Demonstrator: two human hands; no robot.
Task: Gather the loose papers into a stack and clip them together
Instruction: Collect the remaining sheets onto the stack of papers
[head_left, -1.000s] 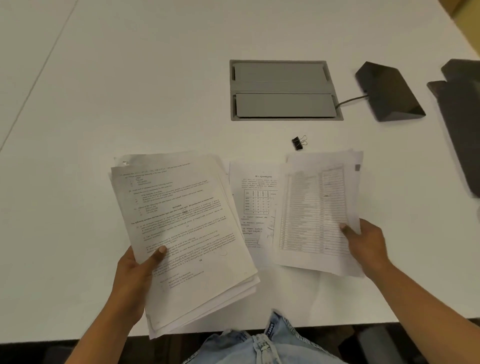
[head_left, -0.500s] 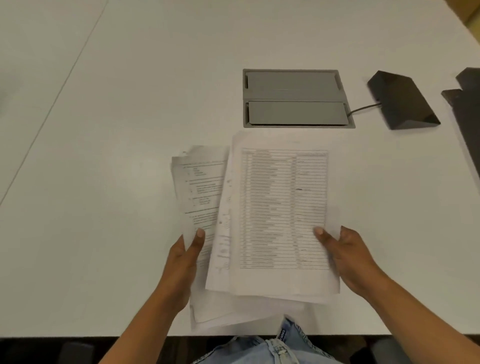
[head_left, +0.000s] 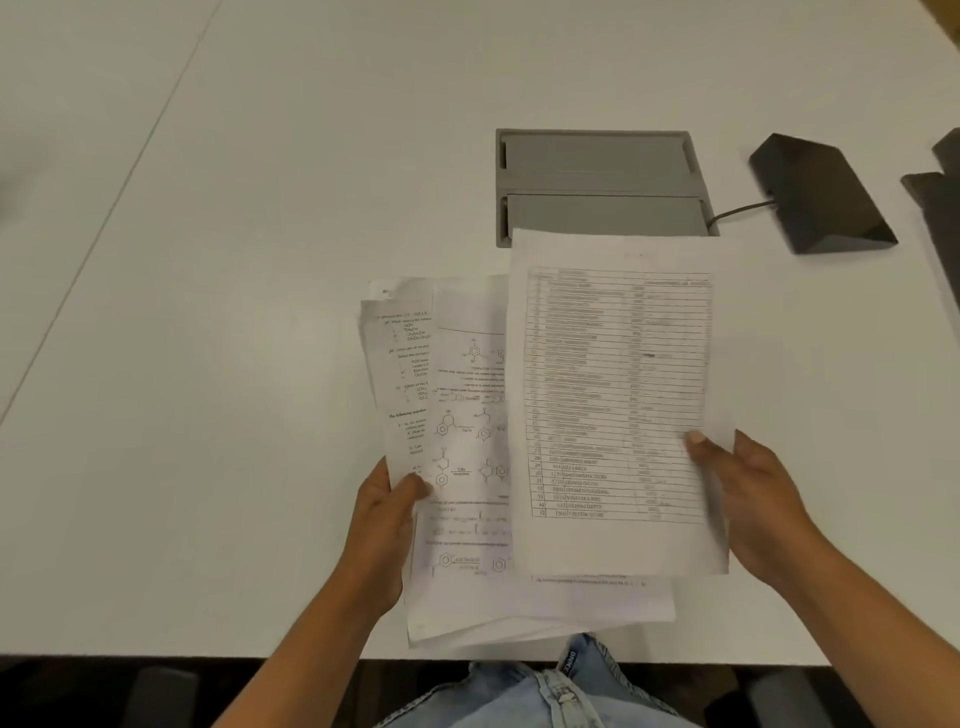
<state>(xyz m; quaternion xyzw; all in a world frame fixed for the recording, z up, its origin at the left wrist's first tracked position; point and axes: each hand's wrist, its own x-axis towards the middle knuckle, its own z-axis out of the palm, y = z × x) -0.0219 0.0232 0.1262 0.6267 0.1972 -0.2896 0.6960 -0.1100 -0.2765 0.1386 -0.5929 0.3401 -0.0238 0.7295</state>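
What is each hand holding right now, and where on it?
The left hand grips the fanned papers at their lower left edge. The right hand pinches the table-printed sheet at its right edge, thumb on top.

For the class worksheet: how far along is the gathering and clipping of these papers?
Done: all visible sheets are off the table and in the hands. In hand: left hand holds fanned papers; right hand holds the table sheet overlapping them. Left: squaring edges and clipping; no clip visible.
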